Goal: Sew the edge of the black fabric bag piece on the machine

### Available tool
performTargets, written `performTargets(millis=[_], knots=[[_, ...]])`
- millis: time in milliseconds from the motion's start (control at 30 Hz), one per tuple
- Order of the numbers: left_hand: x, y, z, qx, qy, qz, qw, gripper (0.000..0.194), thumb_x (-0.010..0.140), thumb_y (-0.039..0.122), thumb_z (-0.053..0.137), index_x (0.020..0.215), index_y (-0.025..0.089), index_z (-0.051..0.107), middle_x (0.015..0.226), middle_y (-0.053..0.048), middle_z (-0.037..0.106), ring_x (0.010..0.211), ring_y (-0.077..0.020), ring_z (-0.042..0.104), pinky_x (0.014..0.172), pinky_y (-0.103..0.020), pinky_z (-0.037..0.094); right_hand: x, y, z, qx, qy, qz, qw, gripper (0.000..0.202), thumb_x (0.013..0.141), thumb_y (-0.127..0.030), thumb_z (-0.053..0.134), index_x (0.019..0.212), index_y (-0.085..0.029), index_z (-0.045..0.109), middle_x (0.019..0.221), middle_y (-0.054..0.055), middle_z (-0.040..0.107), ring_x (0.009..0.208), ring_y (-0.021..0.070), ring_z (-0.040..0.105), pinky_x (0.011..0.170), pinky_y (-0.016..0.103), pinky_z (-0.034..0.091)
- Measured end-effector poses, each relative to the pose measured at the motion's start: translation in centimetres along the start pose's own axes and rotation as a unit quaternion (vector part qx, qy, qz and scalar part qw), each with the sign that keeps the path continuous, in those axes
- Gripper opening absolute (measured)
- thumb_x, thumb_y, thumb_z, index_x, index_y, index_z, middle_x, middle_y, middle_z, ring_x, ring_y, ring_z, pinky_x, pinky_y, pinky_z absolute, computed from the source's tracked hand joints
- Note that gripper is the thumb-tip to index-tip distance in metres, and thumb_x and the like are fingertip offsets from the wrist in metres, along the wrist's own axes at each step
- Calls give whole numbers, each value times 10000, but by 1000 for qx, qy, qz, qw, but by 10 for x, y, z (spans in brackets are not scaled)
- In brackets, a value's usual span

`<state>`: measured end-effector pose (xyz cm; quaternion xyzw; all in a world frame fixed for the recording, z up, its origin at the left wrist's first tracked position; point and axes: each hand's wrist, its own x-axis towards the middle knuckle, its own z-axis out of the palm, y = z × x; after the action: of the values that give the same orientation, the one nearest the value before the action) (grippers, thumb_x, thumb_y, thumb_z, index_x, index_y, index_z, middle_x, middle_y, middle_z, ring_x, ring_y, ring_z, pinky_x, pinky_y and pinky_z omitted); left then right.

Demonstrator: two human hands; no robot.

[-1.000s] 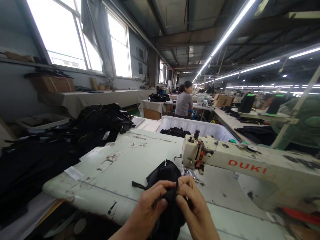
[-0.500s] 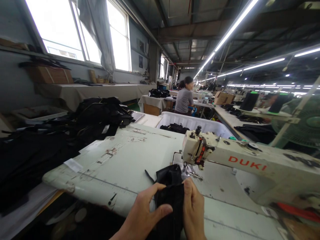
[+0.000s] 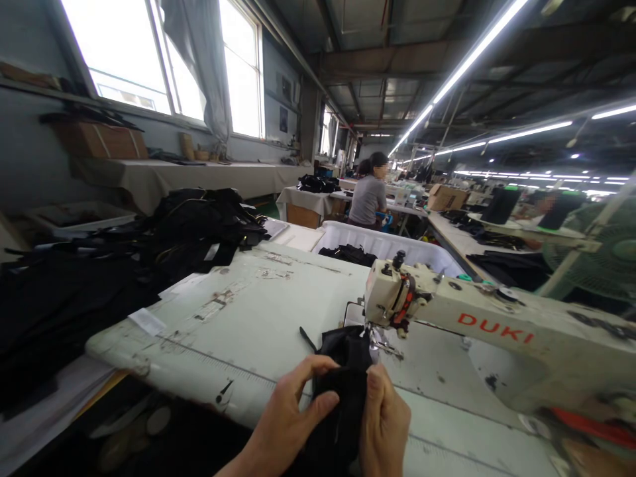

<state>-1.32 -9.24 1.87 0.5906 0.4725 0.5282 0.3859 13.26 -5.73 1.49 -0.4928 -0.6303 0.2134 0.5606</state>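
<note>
Two bare hands grip one piece of black fabric point(image 3: 342, 371) at the near edge of the pale green sewing table point(image 3: 258, 318). Left hand point(image 3: 291, 417) pinches the cloth from the left, thumb over the front fold, fingers curled on top. Right hand point(image 3: 385, 421) clamps the right edge, fingers wrapped round it. Fabric bunches upward between both hands, its far end lying just beside the needle area of the cream DUKI sewing machine point(image 3: 467, 324), touching or nearly touching the presser foot; cannot tell which. A thin black strap end sticks out from the fabric's left side.

Left of the table, a big heap of black garments point(image 3: 193, 232) spills over the edge. Behind the machine head sits a white plastic bin point(image 3: 392, 245) with dark cloth inside. Farther back a person in a grey shirt point(image 3: 368, 199) sits facing away at another table. Green fan point(image 3: 596, 258) stands at the right, near two black thread cones point(image 3: 501, 205). Bright windows point(image 3: 149, 59) run along the left wall with a grey curtain hanging.
</note>
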Motion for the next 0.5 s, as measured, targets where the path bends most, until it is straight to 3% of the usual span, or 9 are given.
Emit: performTargets(millis=[67,200,300,367,500], knots=[[-2,-1,4,26,12,10,1000,284,952,459,540,961,191,632,888,-30,619,858,-188,596,775,-257,459,-2,0,1,-4,-1,-6,1000,462,1007,-503,327,653,-226,433,572,-49,405,509,131,419,520,246,315],[1,1,4,121,53,111,985,475,1003,480,396,723,176,630,697,-16,518,715,-174,533,695,-267,438,-5,1,3,10,-10,16,1000,461,1010,-498,325,656,-227,440,572,-41,439,516,136,442,520,243,329],[2,1,1,139,68,120,981,364,941,511,533,1075,201,670,892,-43,576,821,-190,576,773,-285,481,-5,2,2,3,0,31,1000,457,1000,-520,344,683,-222,483,587,-29,476,534,145,464,530,246,342],[0,-1,0,135,79,135,978,446,883,451,657,1277,255,584,1113,-69,570,985,-207,595,884,-298,491,-4,3,0,-3,6,26,1000,459,999,-525,342,696,-219,500,591,-26,480,536,147,467,534,247,344],[-5,-4,5,139,136,179,964,214,921,266,638,1124,301,694,1114,-41,599,1037,-173,614,904,-237,498,-4,0,-2,-3,-3,2,1000,459,1011,-499,319,674,-224,467,580,-33,450,523,140,459,540,245,345]])
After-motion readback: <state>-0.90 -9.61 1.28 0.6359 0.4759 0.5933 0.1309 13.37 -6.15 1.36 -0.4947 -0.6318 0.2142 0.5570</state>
